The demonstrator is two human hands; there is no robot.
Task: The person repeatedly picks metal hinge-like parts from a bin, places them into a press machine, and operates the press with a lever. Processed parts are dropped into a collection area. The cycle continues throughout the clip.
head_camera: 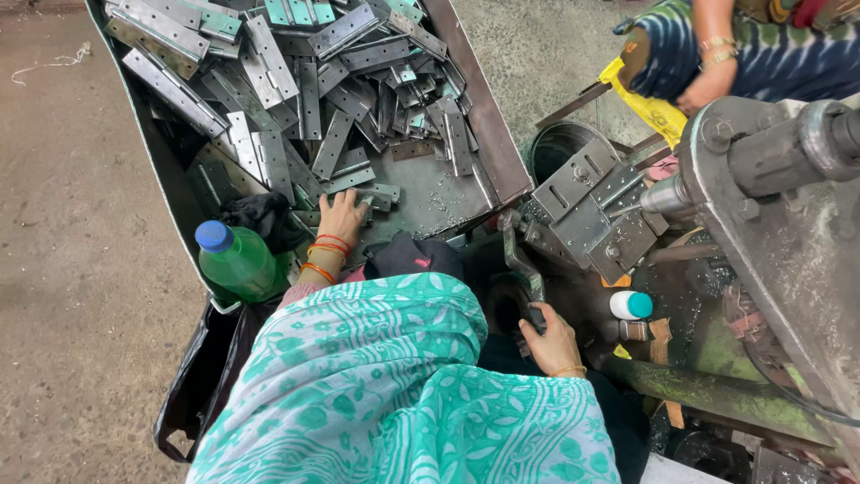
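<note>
My left hand [343,217], with red and orange bangles at the wrist, reaches into a big metal tray [488,116] and closes its fingers over a small grey metal hinge [369,199] at the near edge of a pile of several hinges [296,81]. My right hand [550,341] is wrapped around the end of a dark bent lever handle [518,255] of the machine. Beyond the lever, flat hinge plates [587,211] sit in the machine's fixture. A green and white patterned cloth [385,394] covers my lap and arms.
A green bottle with a blue cap [236,262] and a black cloth [260,215] lie in the tray's near corner. A black bag [193,385] hangs below. A small white bottle with a teal cap [632,305] stands by the heavy press [788,206]. Another person's hand [712,82] is at top right.
</note>
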